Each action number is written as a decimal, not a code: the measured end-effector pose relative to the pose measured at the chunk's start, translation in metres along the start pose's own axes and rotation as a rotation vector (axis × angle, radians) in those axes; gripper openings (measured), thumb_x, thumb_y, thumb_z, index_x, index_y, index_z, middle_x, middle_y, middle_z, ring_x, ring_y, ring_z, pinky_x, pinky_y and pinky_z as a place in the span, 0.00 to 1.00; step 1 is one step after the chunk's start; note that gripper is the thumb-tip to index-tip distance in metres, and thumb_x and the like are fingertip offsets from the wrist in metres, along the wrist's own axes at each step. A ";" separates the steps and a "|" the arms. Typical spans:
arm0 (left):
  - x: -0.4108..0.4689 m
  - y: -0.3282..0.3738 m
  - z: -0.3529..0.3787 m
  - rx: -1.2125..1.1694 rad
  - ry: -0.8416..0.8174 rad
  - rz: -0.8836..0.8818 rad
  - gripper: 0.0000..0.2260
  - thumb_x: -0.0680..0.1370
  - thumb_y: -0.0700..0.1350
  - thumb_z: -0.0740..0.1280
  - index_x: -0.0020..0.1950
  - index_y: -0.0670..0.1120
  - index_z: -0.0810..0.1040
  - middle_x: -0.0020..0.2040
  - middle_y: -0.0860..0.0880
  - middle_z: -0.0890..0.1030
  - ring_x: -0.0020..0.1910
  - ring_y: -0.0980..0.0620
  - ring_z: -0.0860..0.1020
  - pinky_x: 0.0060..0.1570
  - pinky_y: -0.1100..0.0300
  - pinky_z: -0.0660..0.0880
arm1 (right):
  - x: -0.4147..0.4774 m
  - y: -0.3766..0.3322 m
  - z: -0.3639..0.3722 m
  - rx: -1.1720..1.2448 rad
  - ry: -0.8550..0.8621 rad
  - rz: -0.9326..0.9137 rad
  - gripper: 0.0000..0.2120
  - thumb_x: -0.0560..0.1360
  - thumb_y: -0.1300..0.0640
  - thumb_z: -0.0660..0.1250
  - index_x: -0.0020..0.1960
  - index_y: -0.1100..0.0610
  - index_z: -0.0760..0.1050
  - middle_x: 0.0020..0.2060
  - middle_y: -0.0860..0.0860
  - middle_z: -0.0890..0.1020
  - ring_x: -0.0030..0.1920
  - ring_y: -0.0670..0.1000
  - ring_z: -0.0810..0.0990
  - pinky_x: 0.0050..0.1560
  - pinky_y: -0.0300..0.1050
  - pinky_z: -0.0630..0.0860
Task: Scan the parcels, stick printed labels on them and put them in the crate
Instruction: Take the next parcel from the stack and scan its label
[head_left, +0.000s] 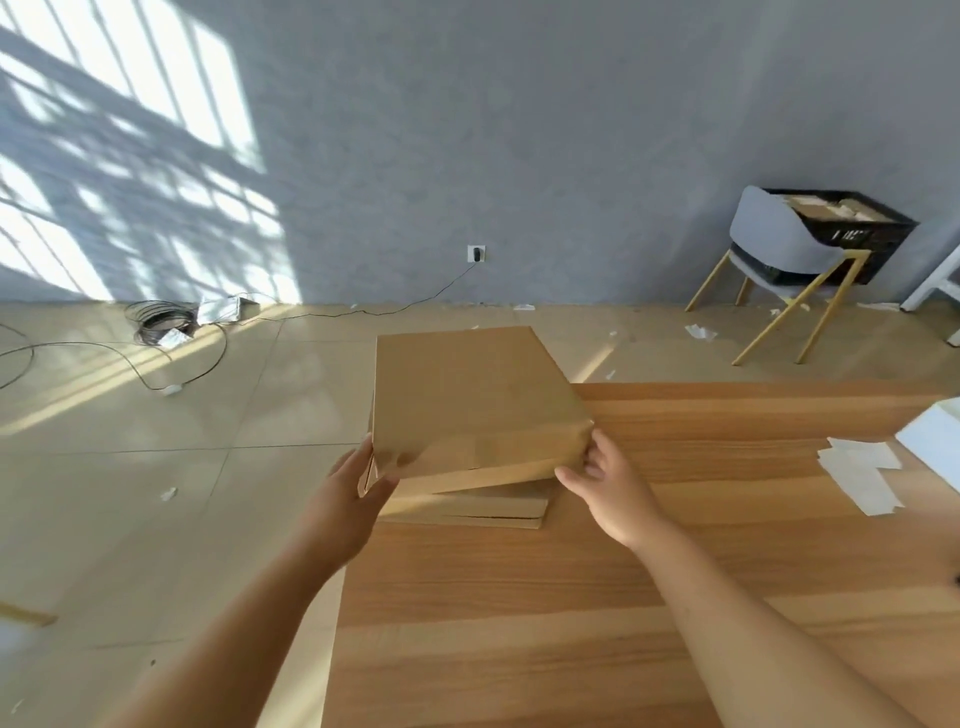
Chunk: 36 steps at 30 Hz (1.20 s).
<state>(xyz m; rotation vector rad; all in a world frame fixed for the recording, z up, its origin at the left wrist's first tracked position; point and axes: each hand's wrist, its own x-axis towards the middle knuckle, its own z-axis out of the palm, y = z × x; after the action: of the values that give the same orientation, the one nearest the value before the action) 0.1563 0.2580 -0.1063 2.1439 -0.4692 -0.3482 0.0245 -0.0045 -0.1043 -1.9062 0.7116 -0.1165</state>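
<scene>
Parcel stack (467, 405) far-left, tabletop (519, 597) open nr side

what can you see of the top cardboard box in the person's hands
The top box is a flat, plain brown cardboard parcel with no label visible on its upper face. It lies tilted on a second flat box at the far left corner of the wooden table, its near right side raised. The left hand grips its near left corner, thumb on top; the right hand holds the near right corner.

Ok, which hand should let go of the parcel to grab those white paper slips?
Right, probably: the white paper slips lie to the right on the table, nearer the right hand, while the left hand holds the parcel at its opposite corner.
</scene>
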 end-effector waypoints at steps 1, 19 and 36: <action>-0.006 0.008 -0.001 -0.016 0.020 0.019 0.23 0.79 0.47 0.63 0.74 0.53 0.63 0.70 0.54 0.68 0.71 0.54 0.64 0.68 0.58 0.60 | -0.003 -0.003 -0.006 0.026 0.013 -0.037 0.25 0.76 0.58 0.69 0.68 0.44 0.65 0.61 0.41 0.74 0.63 0.44 0.74 0.64 0.42 0.69; -0.164 0.119 0.034 -0.463 0.009 0.272 0.16 0.77 0.53 0.64 0.64 0.65 0.70 0.57 0.65 0.75 0.55 0.73 0.73 0.54 0.76 0.68 | -0.192 -0.010 -0.098 -0.167 0.551 -0.234 0.27 0.77 0.43 0.63 0.72 0.53 0.65 0.64 0.47 0.71 0.54 0.42 0.69 0.55 0.38 0.65; -0.158 0.136 0.211 -0.323 -0.052 -0.078 0.27 0.72 0.53 0.72 0.68 0.49 0.68 0.59 0.55 0.78 0.50 0.60 0.78 0.43 0.66 0.72 | -0.165 0.110 -0.219 -0.189 0.412 0.139 0.28 0.75 0.37 0.62 0.65 0.56 0.72 0.53 0.47 0.78 0.52 0.48 0.76 0.47 0.44 0.70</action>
<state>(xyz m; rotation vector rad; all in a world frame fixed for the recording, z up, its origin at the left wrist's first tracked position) -0.0979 0.1060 -0.1029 1.8453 -0.3338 -0.4903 -0.2423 -0.1246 -0.0628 -2.0268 1.1644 -0.3724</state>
